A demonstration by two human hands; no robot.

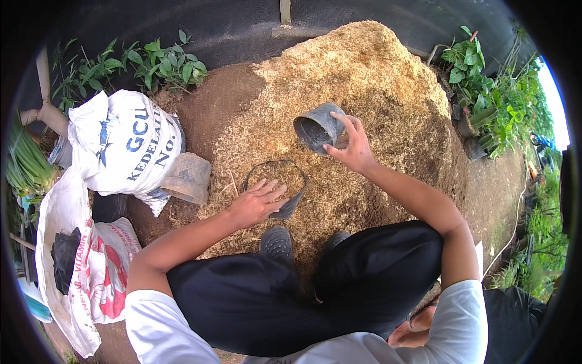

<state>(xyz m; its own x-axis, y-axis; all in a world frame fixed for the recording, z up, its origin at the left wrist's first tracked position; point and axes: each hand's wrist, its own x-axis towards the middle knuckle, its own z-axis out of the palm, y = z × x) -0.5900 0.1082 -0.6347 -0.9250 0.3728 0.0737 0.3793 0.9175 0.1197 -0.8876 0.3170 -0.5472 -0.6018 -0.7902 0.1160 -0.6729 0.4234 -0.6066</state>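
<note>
My right hand (354, 144) grips a dark grey plastic pot (314, 124) by its rim, thumb and fingers on opposite sides. The pot is tilted, its mouth turned toward the lower left, above the heap of pale wood shavings (357, 67). Below it and to the left stands a black, round-mouthed planting bag (292, 207) with shavings inside. Over the near left side of this bag my left hand (257, 203) rests, fingers stretched and slightly apart. Whether the left palm presses on the shavings or on the rim, I cannot tell.
A full white sack (121, 142) stands at left, with a dirty grey pot (189, 177) lying against it. Nearer are an opened white sack (57, 230) and a red-and-white sack (112, 273). Leafy plants (163, 64) grow along the dark sheet wall (230, 30). A person's foot (418, 324) shows at lower right.
</note>
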